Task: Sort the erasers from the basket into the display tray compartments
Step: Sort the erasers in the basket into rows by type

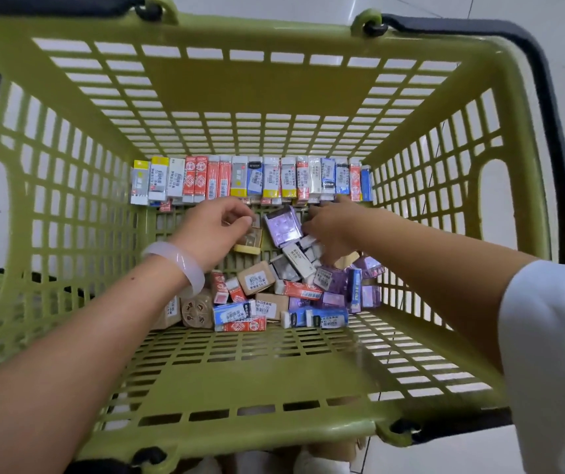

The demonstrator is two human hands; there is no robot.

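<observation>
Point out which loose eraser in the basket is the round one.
The tan round eraser with dark pictures on its face, lying at the pile's near left under the left wrist. Every other eraser there is a rectangular block.

So there's this olive-green plastic basket (240, 87) with slatted walls and dark handles, sitting right on a pale tiled floor (513, 8). On the basket bottom, a tidy row of boxed erasers (250, 179) stands lined up against the far wall. Nearer, a loose jumble of erasers (274, 295) in red, blue, purple and brown wrappers lies heaped every which way.
</observation>
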